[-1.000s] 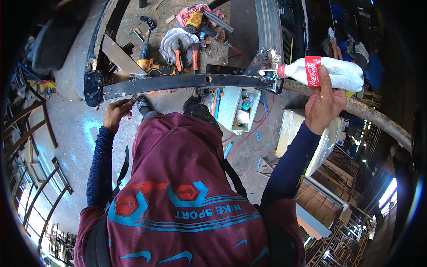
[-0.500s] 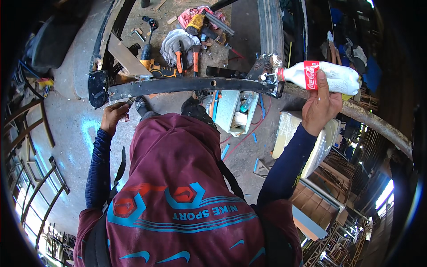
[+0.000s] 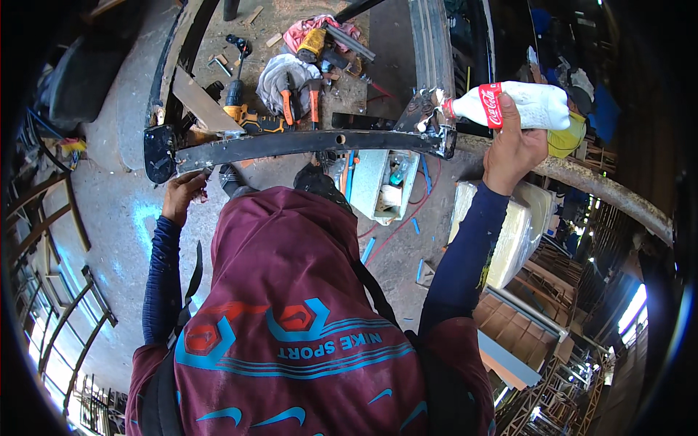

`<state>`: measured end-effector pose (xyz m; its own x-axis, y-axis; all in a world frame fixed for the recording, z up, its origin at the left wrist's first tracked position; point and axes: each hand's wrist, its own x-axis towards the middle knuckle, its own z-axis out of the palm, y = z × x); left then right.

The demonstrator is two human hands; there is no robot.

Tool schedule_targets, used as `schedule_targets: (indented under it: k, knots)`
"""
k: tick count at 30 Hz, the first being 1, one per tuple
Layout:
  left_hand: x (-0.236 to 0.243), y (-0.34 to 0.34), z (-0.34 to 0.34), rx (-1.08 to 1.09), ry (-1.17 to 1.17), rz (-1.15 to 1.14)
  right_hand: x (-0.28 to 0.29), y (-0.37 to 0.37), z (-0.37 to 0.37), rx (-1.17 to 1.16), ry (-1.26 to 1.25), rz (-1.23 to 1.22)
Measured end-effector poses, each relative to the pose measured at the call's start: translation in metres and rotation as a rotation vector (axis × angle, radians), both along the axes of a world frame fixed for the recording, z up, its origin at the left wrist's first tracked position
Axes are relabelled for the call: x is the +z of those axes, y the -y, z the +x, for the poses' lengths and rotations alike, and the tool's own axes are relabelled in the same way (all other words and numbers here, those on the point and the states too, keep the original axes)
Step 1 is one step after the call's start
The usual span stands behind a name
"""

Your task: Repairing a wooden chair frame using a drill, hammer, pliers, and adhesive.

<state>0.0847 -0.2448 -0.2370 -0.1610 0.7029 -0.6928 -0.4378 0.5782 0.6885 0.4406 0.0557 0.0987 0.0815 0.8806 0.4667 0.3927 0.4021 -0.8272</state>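
Observation:
A plastic bottle [image 3: 542,105] with a red label and white contents lies nearly level in my right hand [image 3: 515,151], my thumb pressed over its label. Its red neck end points left, at the right-hand corner joint [image 3: 430,116] of a dark frame, where white smears show. The frame's dark curved bar [image 3: 291,144], with one round hole, runs across in front of me. My left hand [image 3: 183,198] is closed just under the bar's left end, its fingers pinched around something too small to make out.
Beyond the bar lie a yellow-black drill [image 3: 254,120], orange-handled tools [image 3: 314,102], and cloths [image 3: 280,81]. Below it stands a white box [image 3: 379,207] of small items, near a red hose [image 3: 378,247]. A wrapped pale block [image 3: 512,225] and a rusty pipe [image 3: 611,187] are at right.
The bottle in my right hand has shifted a little left and up, its neck now closer against the corner joint. My left hand stays by the bar's left end. The view has shifted slightly.

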Motion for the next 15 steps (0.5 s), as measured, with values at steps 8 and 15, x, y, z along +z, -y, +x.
schedule_targets:
  k: [8,15]
  knots:
    - [0.000,0.004,0.000,-0.014,0.020,-0.036,-0.002,0.000,0.000,0.014,0.095,0.004]
    - [0.006,0.003,-0.001,0.013,-0.001,-0.003,0.001,0.001,-0.011,0.006,0.120,0.034]
